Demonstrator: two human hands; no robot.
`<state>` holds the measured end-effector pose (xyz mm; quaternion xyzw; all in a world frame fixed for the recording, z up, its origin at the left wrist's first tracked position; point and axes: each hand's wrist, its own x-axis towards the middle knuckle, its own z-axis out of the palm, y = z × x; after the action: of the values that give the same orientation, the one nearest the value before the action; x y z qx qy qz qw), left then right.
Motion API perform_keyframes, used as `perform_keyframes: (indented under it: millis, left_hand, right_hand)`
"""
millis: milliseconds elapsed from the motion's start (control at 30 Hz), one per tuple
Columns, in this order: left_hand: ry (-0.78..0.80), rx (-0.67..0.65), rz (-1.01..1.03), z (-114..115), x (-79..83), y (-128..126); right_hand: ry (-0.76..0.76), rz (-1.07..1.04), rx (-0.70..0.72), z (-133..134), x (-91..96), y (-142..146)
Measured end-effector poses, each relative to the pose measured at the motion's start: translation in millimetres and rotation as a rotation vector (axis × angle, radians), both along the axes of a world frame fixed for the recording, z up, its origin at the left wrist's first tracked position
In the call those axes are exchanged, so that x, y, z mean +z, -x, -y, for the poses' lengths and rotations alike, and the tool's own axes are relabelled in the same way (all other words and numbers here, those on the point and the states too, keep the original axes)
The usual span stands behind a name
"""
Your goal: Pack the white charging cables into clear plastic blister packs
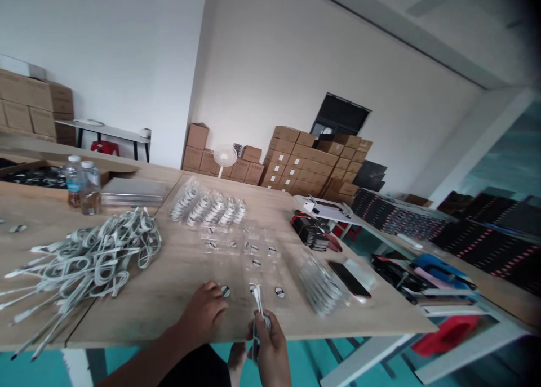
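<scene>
Coiled white cable [259, 305], connectors pointing forward, in right hand [271, 342]

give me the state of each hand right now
Left hand: fingers half-curled beside a round label; cannot tell whether they grip anything.
Right hand: closed, holding a bundled white cable.

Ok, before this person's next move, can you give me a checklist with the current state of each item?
1. Right hand has a grip on the white cable: ok.
2. Left hand free of cables: ok, none shows in it.
3. Left fingertips off the round label beside them: cannot tell, they are too close.
4. Cable heap apart from the left hand: ok, bare tabletop lies between.
5. Dark phone clear of both hands: ok, it lies beyond the stacked clear packets.
</scene>
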<state>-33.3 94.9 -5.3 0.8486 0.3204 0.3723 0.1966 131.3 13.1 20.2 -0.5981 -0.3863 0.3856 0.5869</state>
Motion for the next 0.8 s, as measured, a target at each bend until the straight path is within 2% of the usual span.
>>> perform_keyframes:
  millis: [200,367,433,467,533,567,600,667,700,733,800]
  left_hand:
    - [0.134,-0.069,0.15,41.8,4.6,18.4]
    - [0.29,-0.122,0.299,56.4,7.6,24.2]
    - [0.336,-0.07,0.391,55.6,6.4,24.5]
    - [0.367,0.006,0.485,53.6,6.5,24.0]
    - [0.519,0.22,0.752,46.5,9.9,21.7]
    - [0.658,0.307,0.888,41.8,13.2,19.9]
    - [0.827,0.339,1.003,36.8,17.2,17.9]
    - [1.156,0.238,1.147,27.7,25.5,13.8]
    - [1.267,0.157,1.191,24.4,28.8,11.8]
    - [1.329,0.089,1.23,22.2,31.0,10.1]
    - [1.355,0.044,1.3,21.4,32.0,7.2]
  right_hand:
    - [0.056,0.208,-0.025,-6.8,1.8,13.0]
    - [0.029,0.385,-0.008,-14.7,-6.4,18.3]
    - [0.036,0.375,0.016,-14.8,-9.8,17.2]
    - [0.045,0.358,0.021,-14.1,-10.9,16.7]
    - [0.058,0.337,0.015,-11.6,-11.6,16.9]
    - [0.058,0.34,0.02,-10.2,-11.3,17.7]
    - [0.059,0.349,0.032,-8.9,-10.6,19.0]
    - [0.046,0.367,0.065,-7.1,-8.7,21.7]
    - [0.036,0.369,0.077,-6.6,-7.7,22.4]
    - [0.031,0.368,0.084,-6.4,-6.7,22.3]
    - [0.023,0.379,0.071,-6.2,-4.7,19.0]
